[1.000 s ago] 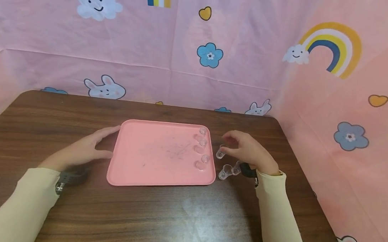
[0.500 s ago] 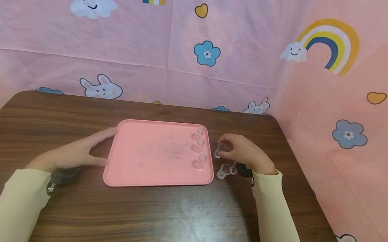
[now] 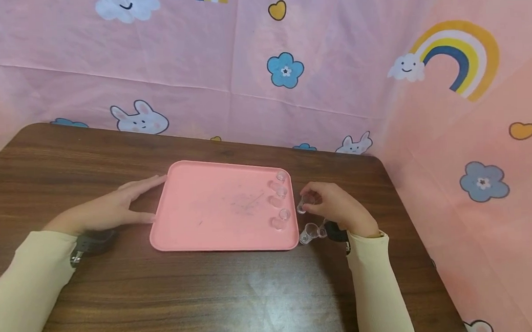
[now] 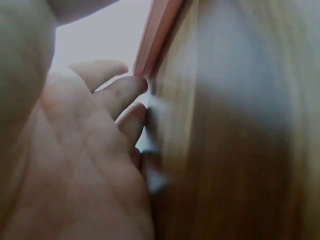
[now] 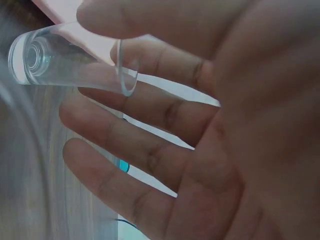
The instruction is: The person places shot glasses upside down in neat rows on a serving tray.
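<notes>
Pink cloth (image 3: 187,51) backs the worktop (image 3: 165,296). The right hand (image 3: 338,205), reaching a second ago, now pinches a cup (image 5: 57,57), so its grasp seems made; the relaxed left hand (image 3: 106,206) touches the tray (image 3: 205,202) between both hands.

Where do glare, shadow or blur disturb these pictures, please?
Head view: pale glare on the tabletop, and a shadow beside the right sleeve; left wrist view: the tabletop is smeared, and the area behind the left hand looks washed out; right wrist view: the clear cup is fairly sharp, but the curved edge at far left is blurred.
</notes>
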`<state>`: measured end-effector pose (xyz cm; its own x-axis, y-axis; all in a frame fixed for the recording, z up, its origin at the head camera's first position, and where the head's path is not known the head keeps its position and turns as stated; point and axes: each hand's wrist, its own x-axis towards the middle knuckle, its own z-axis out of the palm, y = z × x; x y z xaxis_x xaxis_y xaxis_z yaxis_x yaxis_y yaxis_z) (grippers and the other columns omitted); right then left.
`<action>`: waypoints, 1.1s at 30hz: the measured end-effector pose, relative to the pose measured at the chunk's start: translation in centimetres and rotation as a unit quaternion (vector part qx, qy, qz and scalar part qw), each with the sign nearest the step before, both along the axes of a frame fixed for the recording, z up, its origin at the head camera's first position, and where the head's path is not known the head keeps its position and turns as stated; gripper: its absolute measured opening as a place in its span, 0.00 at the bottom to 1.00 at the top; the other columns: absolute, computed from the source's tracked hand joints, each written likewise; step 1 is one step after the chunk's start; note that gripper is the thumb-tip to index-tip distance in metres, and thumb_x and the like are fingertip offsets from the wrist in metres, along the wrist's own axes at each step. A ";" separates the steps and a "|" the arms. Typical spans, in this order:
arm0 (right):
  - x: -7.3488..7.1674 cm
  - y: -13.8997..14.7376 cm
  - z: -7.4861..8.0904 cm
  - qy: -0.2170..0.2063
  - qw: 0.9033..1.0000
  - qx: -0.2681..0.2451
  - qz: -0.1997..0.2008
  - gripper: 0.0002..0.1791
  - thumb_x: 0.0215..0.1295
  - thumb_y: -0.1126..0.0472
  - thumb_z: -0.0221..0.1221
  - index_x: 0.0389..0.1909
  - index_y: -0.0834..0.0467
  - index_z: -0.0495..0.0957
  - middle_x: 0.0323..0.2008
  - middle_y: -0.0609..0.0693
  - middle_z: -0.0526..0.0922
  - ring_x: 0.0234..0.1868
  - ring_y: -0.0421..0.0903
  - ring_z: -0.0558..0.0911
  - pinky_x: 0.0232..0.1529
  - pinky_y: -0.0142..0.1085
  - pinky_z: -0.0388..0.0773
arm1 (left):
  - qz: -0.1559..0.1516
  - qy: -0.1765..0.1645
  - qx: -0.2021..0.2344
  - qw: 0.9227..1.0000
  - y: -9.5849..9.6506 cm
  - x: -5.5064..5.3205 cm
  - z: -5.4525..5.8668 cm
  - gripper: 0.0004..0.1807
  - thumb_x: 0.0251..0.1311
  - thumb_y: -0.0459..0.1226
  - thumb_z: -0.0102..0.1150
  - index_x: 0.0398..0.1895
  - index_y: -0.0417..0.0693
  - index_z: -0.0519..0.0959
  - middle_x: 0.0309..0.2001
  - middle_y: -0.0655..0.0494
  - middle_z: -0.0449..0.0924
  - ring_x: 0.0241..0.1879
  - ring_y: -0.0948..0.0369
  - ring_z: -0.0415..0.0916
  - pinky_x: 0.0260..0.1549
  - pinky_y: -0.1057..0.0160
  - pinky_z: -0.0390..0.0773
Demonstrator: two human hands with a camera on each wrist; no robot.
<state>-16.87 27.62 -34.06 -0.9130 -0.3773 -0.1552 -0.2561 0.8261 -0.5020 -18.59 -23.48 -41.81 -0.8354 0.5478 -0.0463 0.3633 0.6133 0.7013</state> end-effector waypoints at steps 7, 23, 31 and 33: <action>-0.6 0.0 0.0 0.012 1.000 0.002 -0.001 0.16 0.68 0.61 0.68 0.54 0.60 0.82 0.41 0.49 0.86 0.44 0.47 0.82 0.49 0.44 0.83 | -0.008 0.004 0.006 1.000 -0.3 0.1 0.0 0.51 0.59 0.50 0.74 0.83 0.61 0.57 0.82 0.42 0.48 0.79 0.35 0.45 0.66 0.24 0.46; -0.9 1.1 0.0 0.001 0.999 0.030 -0.033 0.18 0.67 0.63 0.68 0.54 0.62 0.77 0.44 0.54 0.86 0.46 0.52 0.84 0.52 0.51 0.82 | 0.005 -0.017 -0.001 1.000 0.8 -0.8 0.1 0.49 0.56 0.53 0.75 0.80 0.61 0.62 0.82 0.44 0.49 0.80 0.35 0.40 0.65 0.19 0.43; -0.6 1.6 0.1 0.008 0.999 0.028 -0.033 0.14 0.68 0.63 0.66 0.52 0.61 0.79 0.43 0.54 0.86 0.46 0.52 0.83 0.51 0.50 0.83 | 0.007 -0.003 0.004 1.000 0.9 -0.7 -0.1 0.49 0.56 0.52 0.76 0.80 0.60 0.63 0.82 0.45 0.50 0.79 0.35 0.40 0.66 0.21 0.44; -0.5 1.9 0.0 0.018 0.999 0.031 -0.036 0.14 0.68 0.63 0.66 0.51 0.61 0.79 0.43 0.54 0.86 0.45 0.51 0.84 0.50 0.50 0.83 | 0.005 -0.001 0.004 1.000 0.9 -0.7 -0.2 0.49 0.56 0.52 0.76 0.80 0.59 0.63 0.82 0.45 0.51 0.79 0.35 0.40 0.66 0.22 0.44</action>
